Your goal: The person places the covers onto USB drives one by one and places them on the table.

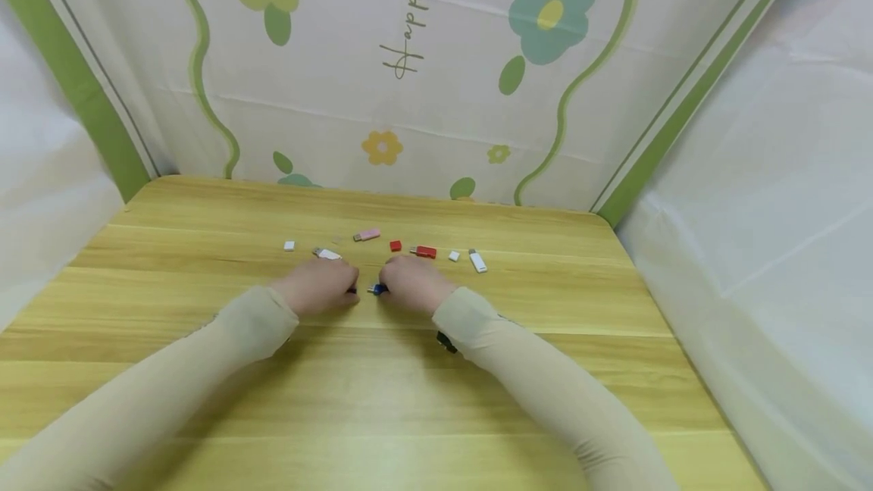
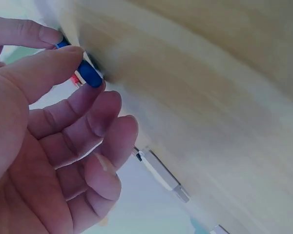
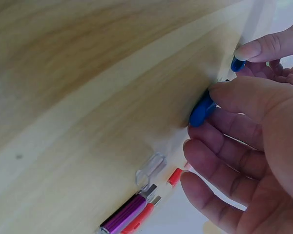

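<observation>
Between thumb and fingers, my left hand (image 1: 319, 286) pinches a small blue cap (image 2: 90, 74), just above the wooden tabletop. My right hand (image 1: 417, 283) holds a blue USB stick (image 3: 202, 110) by its body, with the metal connector (image 1: 371, 290) pointing left toward the cap. A narrow gap separates the two blue pieces. Most of each is covered by fingers in the head view. Beyond the left hand lies a white USB stick (image 1: 328, 254), and a red USB stick (image 1: 424, 251) lies beyond the right hand.
A pink USB stick (image 1: 367, 234), a red cap (image 1: 395, 246), white caps (image 1: 289, 246) and a second white stick (image 1: 477, 261) lie across the far part of the table (image 1: 368, 400). The right wrist view shows a purple USB stick (image 3: 124, 213) and a clear cap (image 3: 151, 169). A flowered curtain (image 1: 450, 97) hangs behind.
</observation>
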`<state>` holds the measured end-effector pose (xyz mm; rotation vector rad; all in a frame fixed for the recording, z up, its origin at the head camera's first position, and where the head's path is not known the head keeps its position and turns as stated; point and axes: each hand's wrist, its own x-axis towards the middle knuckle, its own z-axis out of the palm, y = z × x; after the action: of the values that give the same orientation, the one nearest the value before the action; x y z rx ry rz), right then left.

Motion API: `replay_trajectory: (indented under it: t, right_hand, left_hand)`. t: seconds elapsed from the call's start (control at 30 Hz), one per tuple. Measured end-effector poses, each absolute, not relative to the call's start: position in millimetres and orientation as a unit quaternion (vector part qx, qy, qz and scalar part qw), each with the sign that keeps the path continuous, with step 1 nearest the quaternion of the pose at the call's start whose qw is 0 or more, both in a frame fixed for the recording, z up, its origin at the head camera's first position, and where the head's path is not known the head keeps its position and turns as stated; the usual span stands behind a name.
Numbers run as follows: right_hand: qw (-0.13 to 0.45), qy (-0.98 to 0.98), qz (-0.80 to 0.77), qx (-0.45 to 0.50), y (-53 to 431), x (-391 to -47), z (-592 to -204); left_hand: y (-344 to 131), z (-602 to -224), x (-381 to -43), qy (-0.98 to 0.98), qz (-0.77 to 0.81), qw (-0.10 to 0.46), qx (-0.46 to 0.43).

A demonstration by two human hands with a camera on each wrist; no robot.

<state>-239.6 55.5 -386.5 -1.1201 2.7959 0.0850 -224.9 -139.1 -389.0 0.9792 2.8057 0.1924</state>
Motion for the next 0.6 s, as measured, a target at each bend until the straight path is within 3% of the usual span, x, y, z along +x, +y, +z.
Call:
replay_trajectory:
  t: [0.6]
  right_hand:
    - [0.116, 0.927, -0.038, -0.355, 54.5, -233.5, -369.5]
  left_hand:
    - [-148.6, -393.7, -225.7, 0.930, 0.125, 0.078, 0.338]
